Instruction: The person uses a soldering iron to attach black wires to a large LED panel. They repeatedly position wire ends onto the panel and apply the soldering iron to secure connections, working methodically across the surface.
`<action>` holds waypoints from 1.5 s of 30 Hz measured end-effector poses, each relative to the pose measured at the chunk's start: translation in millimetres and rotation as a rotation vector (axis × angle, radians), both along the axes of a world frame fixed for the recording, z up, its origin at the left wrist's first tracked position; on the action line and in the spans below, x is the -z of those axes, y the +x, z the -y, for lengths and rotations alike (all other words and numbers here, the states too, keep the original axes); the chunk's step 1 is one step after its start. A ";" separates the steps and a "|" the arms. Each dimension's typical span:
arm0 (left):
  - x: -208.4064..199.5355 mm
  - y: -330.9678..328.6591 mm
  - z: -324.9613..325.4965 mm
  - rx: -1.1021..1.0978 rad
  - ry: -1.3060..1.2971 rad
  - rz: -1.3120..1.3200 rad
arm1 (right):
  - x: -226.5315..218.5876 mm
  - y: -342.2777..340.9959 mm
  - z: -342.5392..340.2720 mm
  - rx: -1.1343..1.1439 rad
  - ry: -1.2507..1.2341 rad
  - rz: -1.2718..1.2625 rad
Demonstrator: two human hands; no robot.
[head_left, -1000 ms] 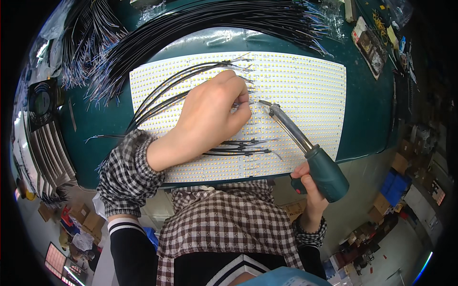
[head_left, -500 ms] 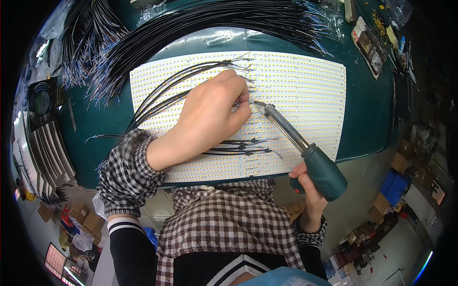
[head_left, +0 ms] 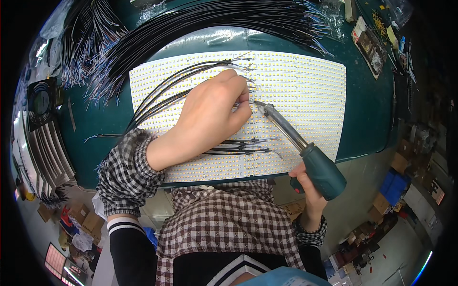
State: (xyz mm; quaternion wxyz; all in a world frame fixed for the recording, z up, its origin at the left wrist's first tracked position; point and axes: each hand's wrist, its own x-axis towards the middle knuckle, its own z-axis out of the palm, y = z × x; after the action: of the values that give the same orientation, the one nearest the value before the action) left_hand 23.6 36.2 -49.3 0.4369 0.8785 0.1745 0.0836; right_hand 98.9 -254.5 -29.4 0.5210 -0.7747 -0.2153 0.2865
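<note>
A white LED panel (head_left: 305,95), covered in rows of small yellow chips, lies before me. My left hand (head_left: 212,105) rests over its middle, thumb and fingers pinched on a thin wire whose end is mostly hidden. My right hand (head_left: 309,187) grips a green-handled soldering iron (head_left: 325,174) with a metal barrel. Its tip points up and left, close beside my left fingertips at the panel's centre line; whether it touches the panel I cannot tell. Black cables (head_left: 164,88) curve in from the left to that line, and more black cables (head_left: 238,144) lie below my hand.
Large bundles of black cable (head_left: 191,28) with stripped ends lie along the far side of the green table (head_left: 365,114). A small fan (head_left: 42,101) and a row of stacked panels (head_left: 50,148) stand at the left. A grimy box (head_left: 369,46) sits at the far right.
The soldering iron has shifted very slightly at its handle, its tip staying at nearly the same spot. My left hand holds still.
</note>
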 end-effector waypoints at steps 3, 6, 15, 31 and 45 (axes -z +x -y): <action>3.3 -0.9 -0.5 0.003 0.023 0.034 | -6.3 -4.0 -5.2 0.049 0.027 -0.040; 1.7 -0.5 -0.2 0.003 0.021 0.028 | -6.7 -2.3 -5.7 0.028 0.047 -0.033; -1.9 -3.2 -5.5 0.032 -0.047 -0.010 | -8.5 -2.3 -8.6 0.059 0.113 -0.086; -7.4 2.8 -11.8 0.021 -0.172 -0.082 | -14.7 -2.9 -7.7 0.093 0.151 -0.172; -6.9 5.9 -6.6 0.040 -0.043 -0.083 | -10.4 -6.3 -7.9 0.152 0.144 -0.167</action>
State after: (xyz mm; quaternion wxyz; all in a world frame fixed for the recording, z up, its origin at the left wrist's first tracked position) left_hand 29.5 42.9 -42.3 0.4496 0.8749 0.1766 0.0345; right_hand 92.7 -246.6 -19.0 0.6116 -0.7228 -0.1317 0.2933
